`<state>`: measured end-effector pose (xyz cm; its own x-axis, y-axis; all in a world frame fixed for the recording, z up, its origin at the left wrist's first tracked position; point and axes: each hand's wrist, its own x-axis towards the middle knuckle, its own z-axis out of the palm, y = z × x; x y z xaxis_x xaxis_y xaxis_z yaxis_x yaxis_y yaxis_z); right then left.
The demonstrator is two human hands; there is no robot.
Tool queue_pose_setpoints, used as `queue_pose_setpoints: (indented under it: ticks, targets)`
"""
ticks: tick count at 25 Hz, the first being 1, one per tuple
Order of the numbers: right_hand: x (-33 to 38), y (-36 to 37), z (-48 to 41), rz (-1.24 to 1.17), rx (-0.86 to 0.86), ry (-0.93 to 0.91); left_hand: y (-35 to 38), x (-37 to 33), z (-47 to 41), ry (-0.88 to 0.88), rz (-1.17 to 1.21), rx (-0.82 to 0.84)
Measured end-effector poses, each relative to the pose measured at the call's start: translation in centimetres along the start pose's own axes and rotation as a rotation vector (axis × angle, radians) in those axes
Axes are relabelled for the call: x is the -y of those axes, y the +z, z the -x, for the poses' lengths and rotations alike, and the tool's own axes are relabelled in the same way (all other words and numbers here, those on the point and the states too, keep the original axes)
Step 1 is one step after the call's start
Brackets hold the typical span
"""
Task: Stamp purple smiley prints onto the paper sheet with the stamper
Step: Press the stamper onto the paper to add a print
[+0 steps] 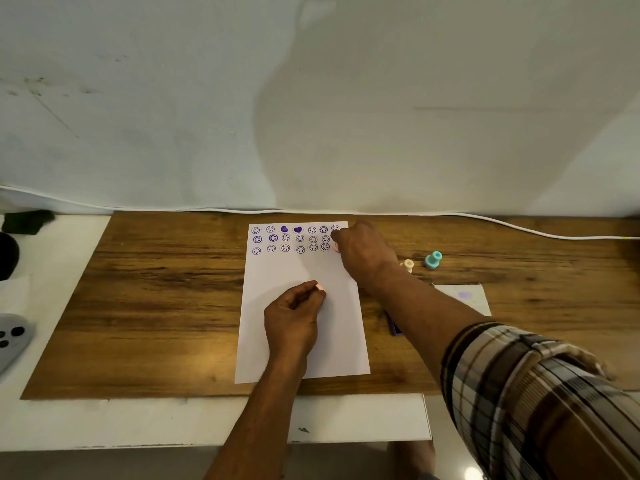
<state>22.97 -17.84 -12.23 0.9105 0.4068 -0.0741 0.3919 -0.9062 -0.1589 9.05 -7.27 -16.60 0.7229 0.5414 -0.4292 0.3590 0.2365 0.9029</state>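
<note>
1. The right hand (pixel 363 251) reaches to the paper sheet's (pixel 298 327) 1 o'clock corner, fingers closed down on a pink stamper (pixel 336 248) that is mostly hidden; only a sliver shows at the end of the third row of prints.
2. The left hand (pixel 294 315) rests on the middle of the sheet, loosely curled, pinching a small pink piece (pixel 320 287) between thumb and fingertips; what the piece is cannot be told.
3. Purple smiley prints (pixel 294 239) fill three rows along the sheet's 12 o'clock edge; two solid purple heart shapes sit in the top row.
4. The sheet lies upright on a wooden board (pixel 156 289), which sits on the white counter (pixel 55 265).
5. At 3 o'clock from the right hand stand a cream stamper (pixel 408 264) and, just beside it, a teal stamper (pixel 433 260).
6. Under the right forearm, at the sheet's 3 o'clock side, a purple ink pad (pixel 395 326) peeks out, with a scrap of paper (pixel 464 297) bearing a faint purple smudge near it.
7. The right sleeve (pixel 540 393) is plaid and rolled up.
</note>
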Motion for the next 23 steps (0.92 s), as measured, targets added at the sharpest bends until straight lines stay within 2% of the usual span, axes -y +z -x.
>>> queue_pose_setpoints:
  ticks: [17,23]
  targets:
    - [2.6,-0.4,0.1,0.122,-0.036,0.077,-0.3,0.0,-0.3,-0.006,-0.01,0.027]
    - [1.8,-0.7,-0.3,0.177,0.044,-0.072,-0.4,0.1,-0.3,-0.004,-0.007,0.021]
